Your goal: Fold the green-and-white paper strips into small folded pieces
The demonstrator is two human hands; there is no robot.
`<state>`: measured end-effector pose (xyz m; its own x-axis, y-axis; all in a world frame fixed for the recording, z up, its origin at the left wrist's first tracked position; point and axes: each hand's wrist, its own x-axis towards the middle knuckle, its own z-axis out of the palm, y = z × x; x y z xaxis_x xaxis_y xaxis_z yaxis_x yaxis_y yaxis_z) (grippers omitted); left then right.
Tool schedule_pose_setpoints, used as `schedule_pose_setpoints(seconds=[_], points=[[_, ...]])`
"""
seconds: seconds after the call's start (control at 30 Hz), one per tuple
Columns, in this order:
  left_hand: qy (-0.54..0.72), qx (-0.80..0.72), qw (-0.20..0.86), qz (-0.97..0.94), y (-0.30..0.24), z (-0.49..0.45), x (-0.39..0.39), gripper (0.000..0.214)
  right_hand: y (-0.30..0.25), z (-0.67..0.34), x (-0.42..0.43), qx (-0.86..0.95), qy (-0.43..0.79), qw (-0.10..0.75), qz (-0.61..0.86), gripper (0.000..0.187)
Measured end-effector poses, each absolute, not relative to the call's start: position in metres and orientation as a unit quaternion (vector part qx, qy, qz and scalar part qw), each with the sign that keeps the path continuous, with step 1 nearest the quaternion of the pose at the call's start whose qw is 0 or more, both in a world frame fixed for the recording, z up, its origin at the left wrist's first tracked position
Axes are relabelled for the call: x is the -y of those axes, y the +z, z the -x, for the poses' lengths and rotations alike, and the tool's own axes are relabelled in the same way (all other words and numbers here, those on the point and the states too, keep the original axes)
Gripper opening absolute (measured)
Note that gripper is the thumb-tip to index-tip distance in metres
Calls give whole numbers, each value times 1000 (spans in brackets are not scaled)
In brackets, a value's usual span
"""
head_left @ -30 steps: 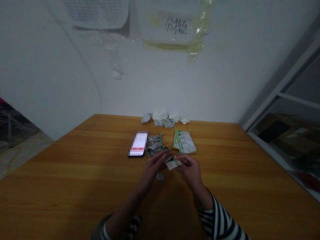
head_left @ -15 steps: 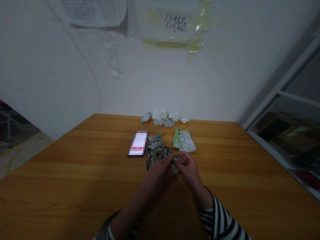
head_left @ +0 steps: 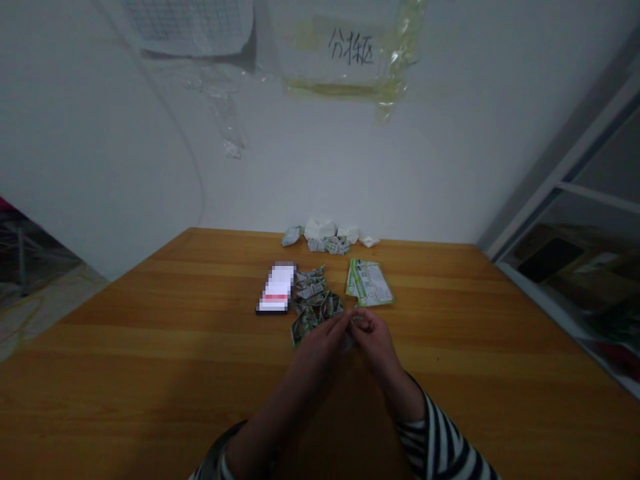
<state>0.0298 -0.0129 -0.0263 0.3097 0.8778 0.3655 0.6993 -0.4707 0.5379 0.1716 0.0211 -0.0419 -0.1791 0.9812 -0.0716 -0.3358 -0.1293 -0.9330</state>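
Note:
My left hand (head_left: 324, 339) and my right hand (head_left: 371, 335) meet over the middle of the wooden table, thumbs and fingertips pinched together. Between them is a small piece of pale grey wrapper (head_left: 348, 342), mostly covered by the fingers. Just beyond my left hand lie several folded, crumpled printed wrappers (head_left: 306, 324) in grey and green. A flat green and white printed packet (head_left: 371, 283) rests a little past my right hand.
A phone (head_left: 277, 287) with its screen lit and blurred lies left of the wrappers. White crumpled tissues (head_left: 320, 229) and a crumpled printed wrapper (head_left: 292, 235) sit against the wall at the table's back edge. A shelf (head_left: 575, 260) stands at the right.
Both hands stay pinched together and have shifted only slightly. The fingers of my right hand have curled in closer, and less of the wrapper shows. The things on the table stay put.

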Motion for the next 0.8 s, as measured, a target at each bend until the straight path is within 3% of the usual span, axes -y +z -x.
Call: schedule_pose_setpoints(seconds=[0.23,0.4,0.53,0.8], points=[[391,-476,204,-761,-28,-34,13,45,-37,-174,-19,417,608,562,374,22],[457,-522,326,-642,-25,-34,7,35,-38,-176,-19,501,563,544,368,20],[426,-541,374,-621,-30,-25,1,30,-32,-174,-13,607,495,507,361,25],[463,-571,344,-585,-27,-24,1,23,-35,-177,-16,580,484,488,437,19]])
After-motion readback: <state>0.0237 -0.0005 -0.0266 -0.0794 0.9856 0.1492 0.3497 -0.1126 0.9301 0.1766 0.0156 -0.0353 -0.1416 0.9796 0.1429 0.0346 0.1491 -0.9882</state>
